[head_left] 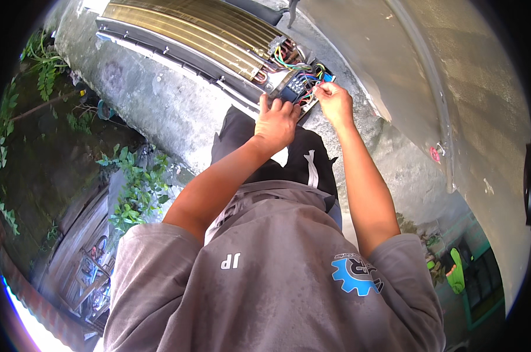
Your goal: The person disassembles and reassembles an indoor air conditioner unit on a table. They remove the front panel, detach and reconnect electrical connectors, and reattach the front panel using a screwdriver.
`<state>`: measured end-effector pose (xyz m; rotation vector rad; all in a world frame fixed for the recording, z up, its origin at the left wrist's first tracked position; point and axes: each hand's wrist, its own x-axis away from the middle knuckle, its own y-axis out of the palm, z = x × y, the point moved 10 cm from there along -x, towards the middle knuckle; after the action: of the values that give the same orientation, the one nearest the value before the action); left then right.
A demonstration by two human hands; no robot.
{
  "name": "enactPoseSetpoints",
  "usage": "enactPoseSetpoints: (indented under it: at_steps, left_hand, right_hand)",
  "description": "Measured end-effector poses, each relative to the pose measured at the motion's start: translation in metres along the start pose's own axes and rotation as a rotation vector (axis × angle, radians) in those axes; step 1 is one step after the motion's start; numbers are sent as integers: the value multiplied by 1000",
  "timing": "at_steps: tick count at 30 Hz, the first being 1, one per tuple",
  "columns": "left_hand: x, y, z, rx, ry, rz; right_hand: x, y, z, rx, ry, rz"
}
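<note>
An indoor air-conditioner unit (pixel 180 32) lies on the concrete ledge with its cover off, showing brassy fins, copper pipes and a wiring compartment (pixel 297 84) with coloured wires and a terminal strip at the right end. My left hand (pixel 277 123) rests on the unit's near edge beside that compartment, its fingers bent over it and partly apart. My right hand (pixel 336 105) is at the compartment's right, thumb and forefinger pinched on what looks like a thin wire, near a small blue part (pixel 328 77).
The concrete ledge (pixel 130 82) drops at the left toward plants (pixel 127 188), dark ground and stacked planks (pixel 83 246). A tan wall (pixel 423 70) rises close on the right. Dark trousers (pixel 230 141) show beneath my arms. Green items (pixel 456 270) lie at the lower right.
</note>
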<state>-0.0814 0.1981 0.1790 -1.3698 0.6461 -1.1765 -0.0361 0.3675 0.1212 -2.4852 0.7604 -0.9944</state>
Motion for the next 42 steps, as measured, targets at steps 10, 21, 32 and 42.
enactPoseSetpoints:
  at_steps: [10,21,32,42]
  left_hand:
    - [14,6,2,-51,5,-5]
    - [39,-15,-6,-46,39,234]
    - [10,-13,-10,47,63,207]
    - [14,-8,-8,42,22,240]
  right_hand:
    - [-11,-10,-8,272,279,211]
    - [-38,16,3,352,82,68]
    - [-15,8,9,185,-271,-47]
    - [-14,23,-3,188,82,91]
